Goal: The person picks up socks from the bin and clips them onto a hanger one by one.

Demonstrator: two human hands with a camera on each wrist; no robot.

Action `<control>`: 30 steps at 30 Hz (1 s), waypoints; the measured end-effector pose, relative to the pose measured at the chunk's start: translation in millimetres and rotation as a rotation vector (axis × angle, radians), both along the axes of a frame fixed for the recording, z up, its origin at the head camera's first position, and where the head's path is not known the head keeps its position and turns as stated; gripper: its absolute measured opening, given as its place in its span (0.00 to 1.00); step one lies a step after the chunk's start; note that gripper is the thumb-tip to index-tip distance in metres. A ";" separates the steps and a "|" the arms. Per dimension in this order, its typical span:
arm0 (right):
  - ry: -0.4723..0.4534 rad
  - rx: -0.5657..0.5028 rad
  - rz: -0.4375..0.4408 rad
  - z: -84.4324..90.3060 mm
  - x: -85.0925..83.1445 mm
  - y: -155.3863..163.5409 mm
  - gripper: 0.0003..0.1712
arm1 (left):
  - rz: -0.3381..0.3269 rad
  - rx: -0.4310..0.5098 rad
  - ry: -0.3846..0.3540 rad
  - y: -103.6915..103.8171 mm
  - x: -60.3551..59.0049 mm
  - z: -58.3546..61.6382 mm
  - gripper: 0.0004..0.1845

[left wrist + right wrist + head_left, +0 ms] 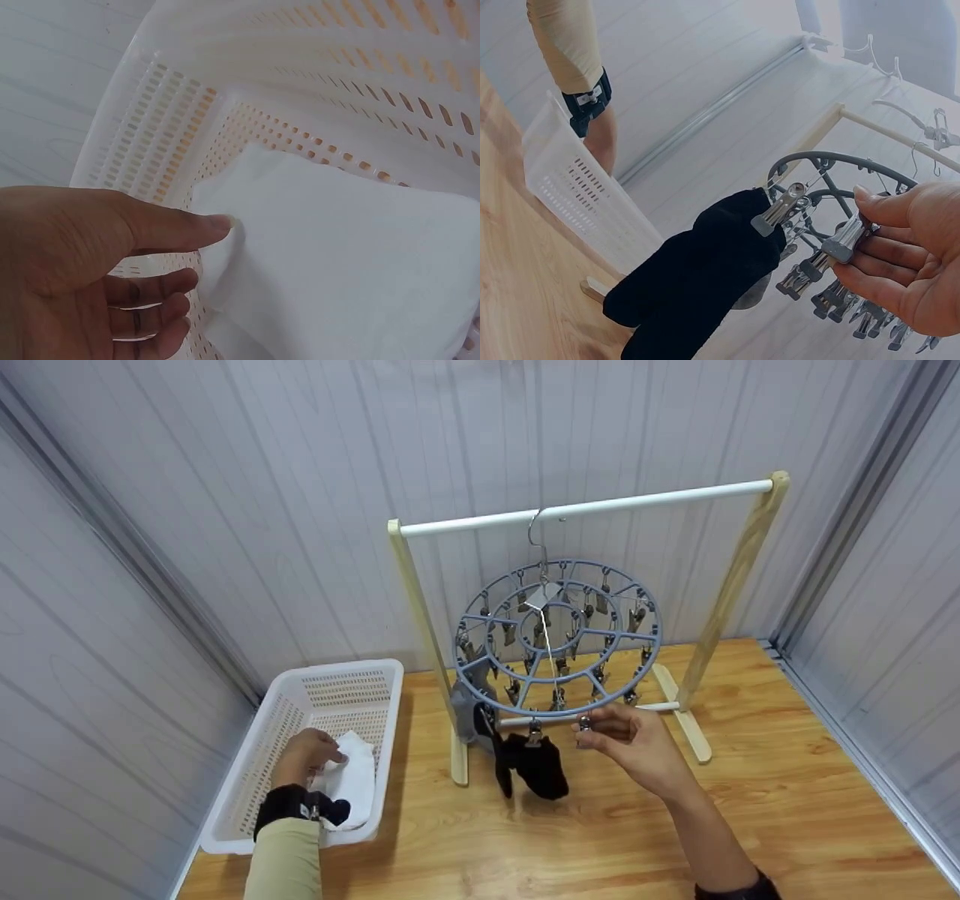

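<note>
Inside the white plastic basket (397,682), my left hand (304,757) pinches the edge of a white cloth (337,262) between thumb and fingers. The cloth lies on the basket's bottom, with a small fold at the thumb. My right hand (637,746) pinches a metal clip (845,238) at the near rim of a round grey clip hanger (559,681). Just left of that clip, another clip (780,210) holds a black sock (705,262). Behind it, a grey sock (472,712) hangs at the hanger's left side, partly hidden.
The hanger hooks over the white bar (645,502) of a wooden-legged rack (731,585) and tilts towards me. Several clips dangle from its rings, along with a small tag (543,596). All stands on a wood-grain table (600,840), with pale panel walls behind and at both sides.
</note>
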State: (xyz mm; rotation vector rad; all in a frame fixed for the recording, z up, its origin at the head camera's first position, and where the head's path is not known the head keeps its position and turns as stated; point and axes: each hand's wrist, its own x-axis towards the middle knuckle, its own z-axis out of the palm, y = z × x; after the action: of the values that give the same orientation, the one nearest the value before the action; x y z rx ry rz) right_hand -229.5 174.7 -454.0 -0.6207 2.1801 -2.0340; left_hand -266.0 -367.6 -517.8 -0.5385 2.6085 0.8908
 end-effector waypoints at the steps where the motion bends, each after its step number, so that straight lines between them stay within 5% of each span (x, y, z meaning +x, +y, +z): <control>1: 0.008 -0.004 0.004 -0.3 -0.2 0.1 0.15 | -0.008 -0.002 0.008 -0.1 0.1 0.5 0.15; 10: 0.011 0.000 0.002 -0.1 -0.7 0.6 0.15 | -0.009 0.044 0.090 -1.5 3.3 6.8 0.11; 17: 0.010 0.006 -0.002 0.2 -1.4 0.5 0.15 | -0.042 0.279 0.109 -12.4 1.3 3.0 0.10; 23: -0.005 -0.011 -0.001 -0.2 -0.6 -0.4 0.16 | 0.021 0.392 0.094 -7.7 10.3 8.0 0.12; 30: 0.005 0.011 -0.013 0.8 0.3 0.1 0.16 | 0.067 0.402 0.125 -2.9 12.4 9.7 0.18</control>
State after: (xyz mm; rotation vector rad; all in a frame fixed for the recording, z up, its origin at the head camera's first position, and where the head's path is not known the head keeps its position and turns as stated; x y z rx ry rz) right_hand -229.2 174.8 -453.1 -0.6127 2.2020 -2.0278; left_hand -253.6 -370.5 -508.1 -0.4718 2.4278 1.4677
